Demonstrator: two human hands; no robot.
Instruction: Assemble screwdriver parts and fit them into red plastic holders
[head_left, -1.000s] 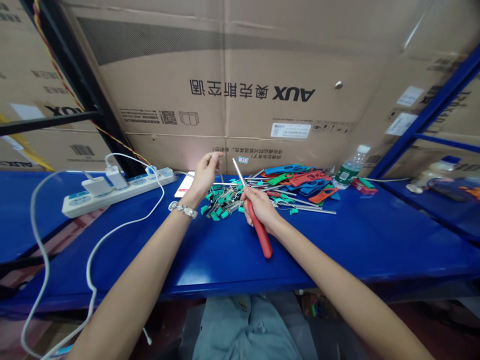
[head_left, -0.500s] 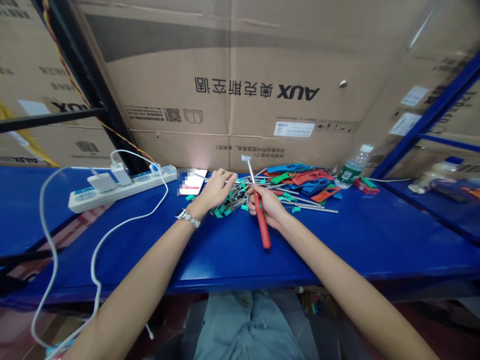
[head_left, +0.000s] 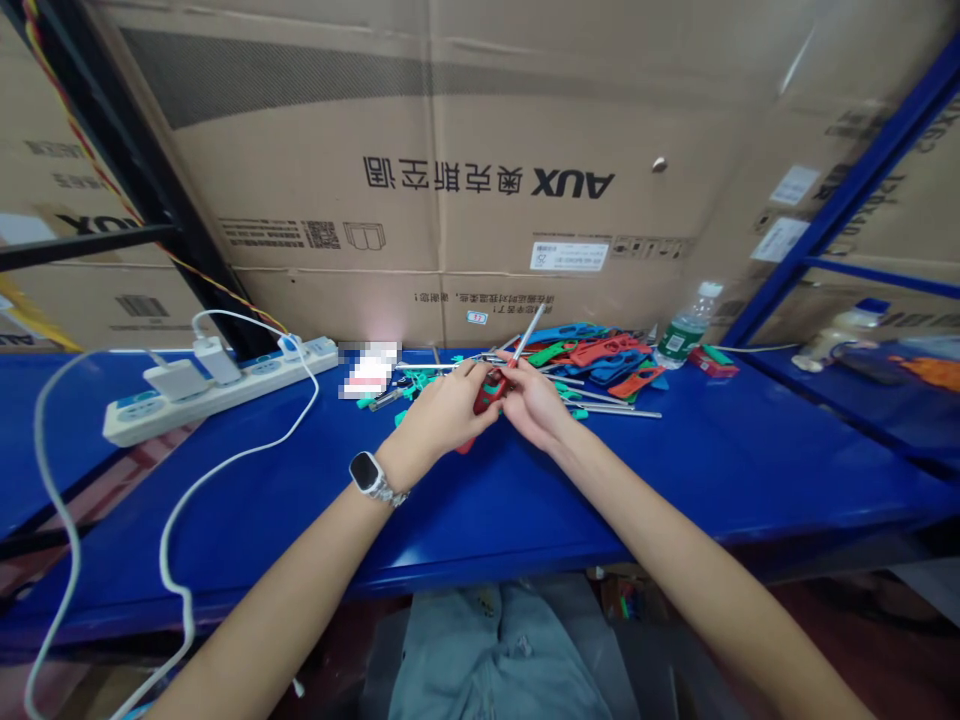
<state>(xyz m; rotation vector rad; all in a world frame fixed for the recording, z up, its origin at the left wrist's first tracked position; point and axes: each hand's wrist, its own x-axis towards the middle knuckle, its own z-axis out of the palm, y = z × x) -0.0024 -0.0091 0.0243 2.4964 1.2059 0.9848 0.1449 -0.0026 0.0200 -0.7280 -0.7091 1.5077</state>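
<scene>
A tool with a red plastic handle (head_left: 489, 392) and a straight silvery metal rod (head_left: 531, 328) is held between both hands, over the heap on the table. My left hand (head_left: 442, 408) is closed round the handle, whose lower end shows beneath the palm. My right hand (head_left: 534, 402) pinches the tool where the rod meets the handle; its fingertips are partly hidden. The rod tilts up and to the right. Behind the hands lie small green pieces (head_left: 420, 383), metal rods (head_left: 611, 408) and a pile of red, blue, green and orange plastic handles (head_left: 600, 352).
A white power strip (head_left: 225, 390) with plugged-in chargers and a white cable (head_left: 174, 520) lies left on the blue table (head_left: 600, 500). A blurred-out phone-like item (head_left: 367, 370) is near the heap. A green-labelled bottle (head_left: 686, 328) and a red box (head_left: 712, 362) stand right. Large cartons (head_left: 480, 120) rise behind.
My left hand has come right from the heap onto the red handle. The tool has turned, its rod now leaning right instead of left. The camera view has shifted slightly.
</scene>
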